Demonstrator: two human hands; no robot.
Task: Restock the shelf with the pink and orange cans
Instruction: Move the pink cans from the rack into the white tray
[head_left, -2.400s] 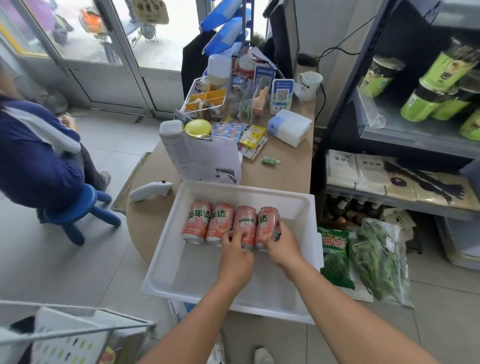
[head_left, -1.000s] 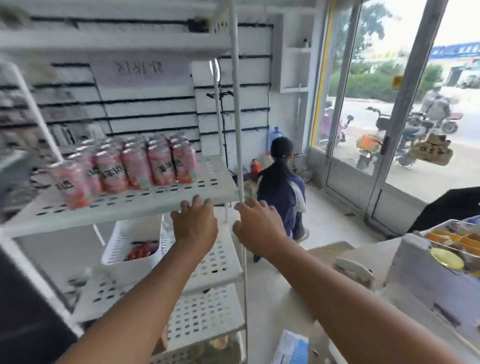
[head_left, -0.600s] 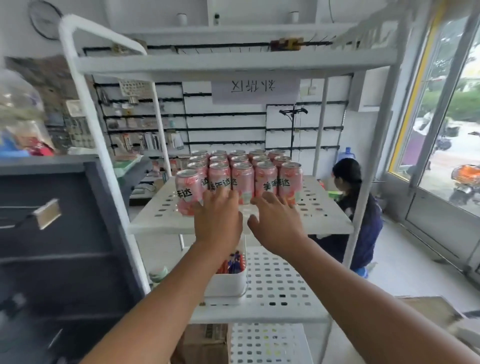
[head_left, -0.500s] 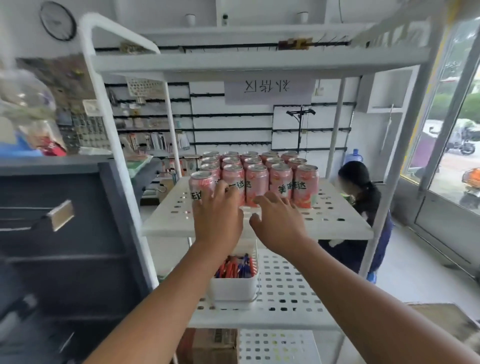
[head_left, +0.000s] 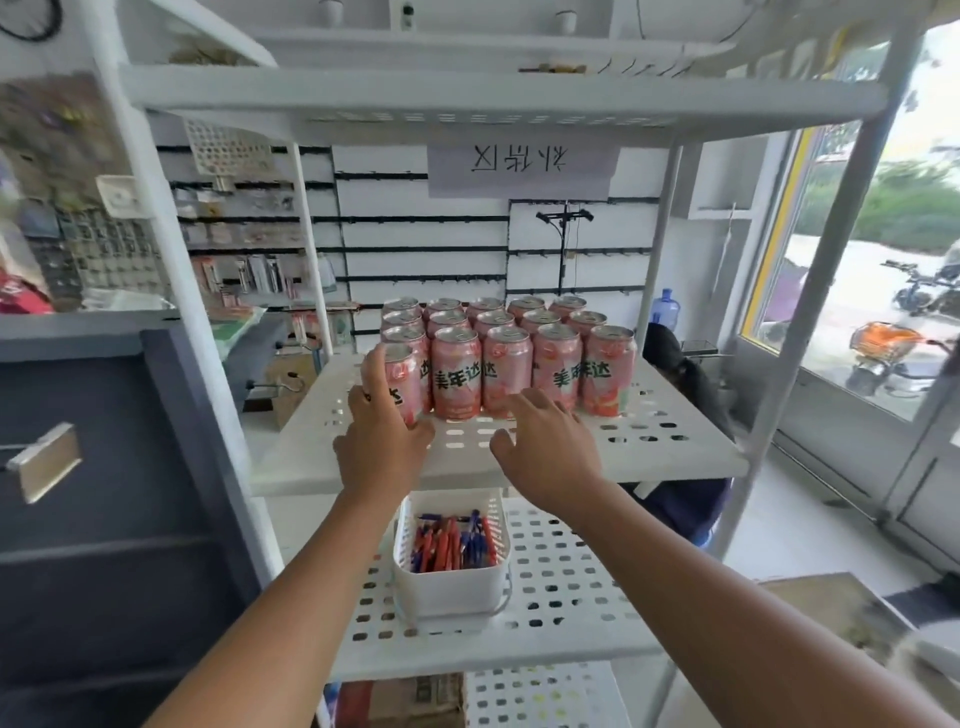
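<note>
The front-left can (head_left: 408, 387) stands upright, long axis vertical, at the near left corner of the block of pink and orange cans (head_left: 509, 364) on the white perforated shelf (head_left: 649, 441). Our left hand (head_left: 382, 441) wraps it from the near left, fingers curled on its wall. Our right hand (head_left: 550, 449) hovers just before the front row, fingers spread, holding nothing; we judge the left alone seats this can rightward against its neighbour.

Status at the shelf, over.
Left hand grips front-left can on perforated shelf. Right hand open, before the front row. Nothing in the way.
</note>
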